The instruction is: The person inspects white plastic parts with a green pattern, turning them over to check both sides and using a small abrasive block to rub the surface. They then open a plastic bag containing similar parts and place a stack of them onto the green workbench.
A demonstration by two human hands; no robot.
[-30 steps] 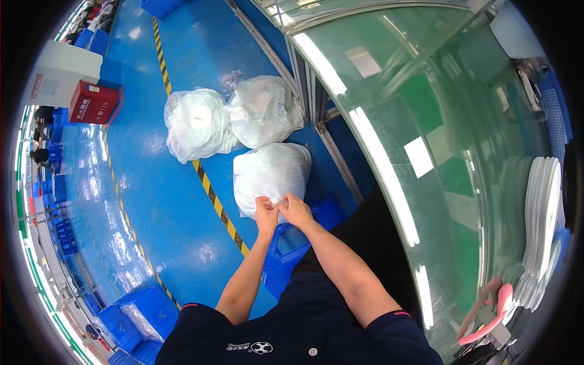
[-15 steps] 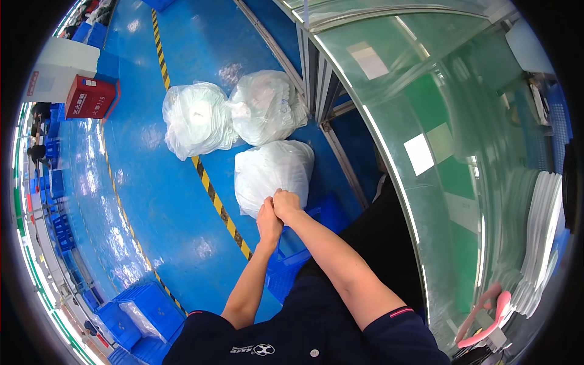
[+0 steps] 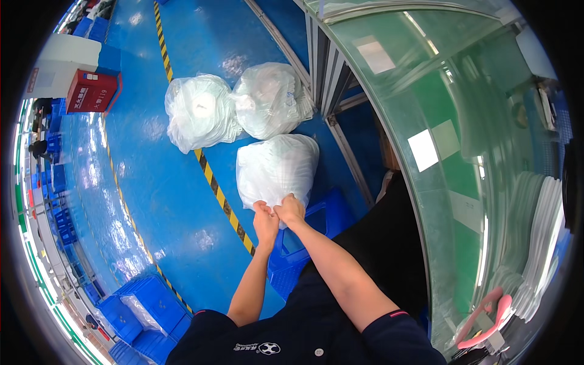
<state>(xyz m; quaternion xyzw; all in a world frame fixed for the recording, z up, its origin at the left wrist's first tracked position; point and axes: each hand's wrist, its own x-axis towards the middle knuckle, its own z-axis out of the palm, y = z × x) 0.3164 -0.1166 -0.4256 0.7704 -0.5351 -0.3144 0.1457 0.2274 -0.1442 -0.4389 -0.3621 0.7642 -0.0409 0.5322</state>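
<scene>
A full translucent white plastic bag (image 3: 277,167) sits on the blue floor in front of me. My left hand (image 3: 266,222) and my right hand (image 3: 291,210) are close together at its near side, fingers closed on the bag's gathered plastic. What the bag contains shows only as whitish bulk. Just beyond stand two more stuffed plastic bags, one at the left (image 3: 201,112) and one at the right (image 3: 271,100), touching each other. Under my forearms is a blue plastic stool (image 3: 291,258), partly hidden by my right arm.
A glass-topped table with green beneath (image 3: 450,182) curves along my right, with a metal frame leg (image 3: 328,73). Yellow-black floor tape (image 3: 216,191) runs past the bags. Blue crates (image 3: 143,310) stand at lower left, a red box (image 3: 91,91) at far left. Stacked white sheets (image 3: 538,237) lie far right.
Both hands stay on the near bag's plastic, and my left fingers have shifted slightly apart from the right. The view has moved a little; the far bags look unmoved on the floor.
</scene>
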